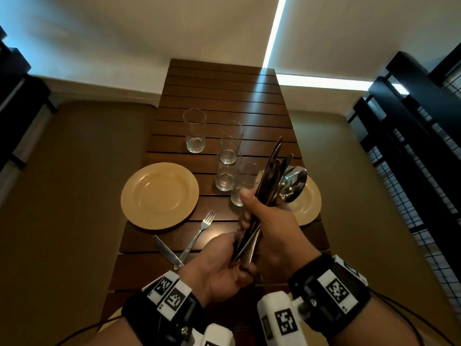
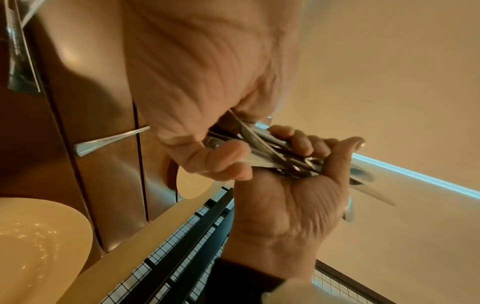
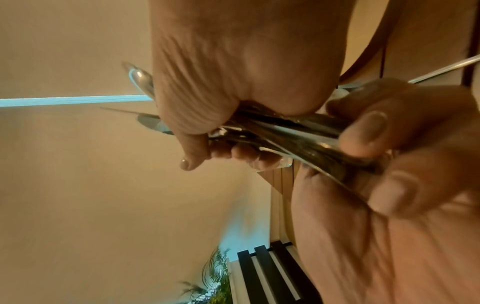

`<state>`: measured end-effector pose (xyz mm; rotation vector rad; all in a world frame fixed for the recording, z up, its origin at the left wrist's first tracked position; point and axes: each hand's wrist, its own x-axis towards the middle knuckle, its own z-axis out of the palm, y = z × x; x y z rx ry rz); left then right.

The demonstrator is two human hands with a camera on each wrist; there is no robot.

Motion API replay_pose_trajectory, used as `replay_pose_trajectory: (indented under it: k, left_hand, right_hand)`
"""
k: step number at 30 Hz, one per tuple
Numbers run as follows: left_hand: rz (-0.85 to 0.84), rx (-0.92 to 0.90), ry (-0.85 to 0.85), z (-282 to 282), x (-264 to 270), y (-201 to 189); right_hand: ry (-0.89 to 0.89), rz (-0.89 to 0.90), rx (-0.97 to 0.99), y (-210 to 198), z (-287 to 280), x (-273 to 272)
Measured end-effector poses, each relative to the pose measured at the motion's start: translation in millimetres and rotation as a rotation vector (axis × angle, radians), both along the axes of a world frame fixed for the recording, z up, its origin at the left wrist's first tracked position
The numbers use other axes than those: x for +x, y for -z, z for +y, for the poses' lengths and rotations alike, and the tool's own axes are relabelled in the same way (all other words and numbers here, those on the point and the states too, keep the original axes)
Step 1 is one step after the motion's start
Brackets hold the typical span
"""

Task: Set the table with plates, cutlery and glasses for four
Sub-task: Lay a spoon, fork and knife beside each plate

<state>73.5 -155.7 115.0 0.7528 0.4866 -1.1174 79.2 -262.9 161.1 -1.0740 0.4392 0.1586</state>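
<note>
My right hand (image 1: 252, 211) grips a bundle of cutlery (image 1: 277, 176) above the table's right side, with spoon bowls (image 1: 293, 186) and knife blades pointing up and away. My left hand (image 1: 237, 250) pinches the handle ends of the same bundle from below. The wrist views show both hands' fingers curled round the metal handles (image 2: 280, 156) (image 3: 298, 131). A fork (image 1: 199, 233) and a knife (image 1: 166, 250) lie crossed on the wood near me, beside the left yellow plate (image 1: 129, 196). A second yellow plate (image 1: 311, 206) sits on the right, partly hidden by the cutlery.
Several clear glasses stand mid-table: one apart at the back (image 1: 195, 131), the others clustered (image 1: 225, 176) close to my right hand. The slatted wooden table (image 1: 224, 91) is narrow, with benches on both sides and dark railings (image 1: 411, 146) on the right.
</note>
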Motion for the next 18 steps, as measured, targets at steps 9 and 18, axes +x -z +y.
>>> replay_pose_trajectory:
  k: [9, 18]
  left_hand:
    - [-0.253, 0.285, 0.102, 26, -4, 25]
    - [-0.746, 1.477, 0.691, 107, 22, 98]
  right_hand:
    - [0.135, 0.254, 0.324, 35, -30, -4]
    - [0.201, 0.351, 0.392, 67, -52, -40]
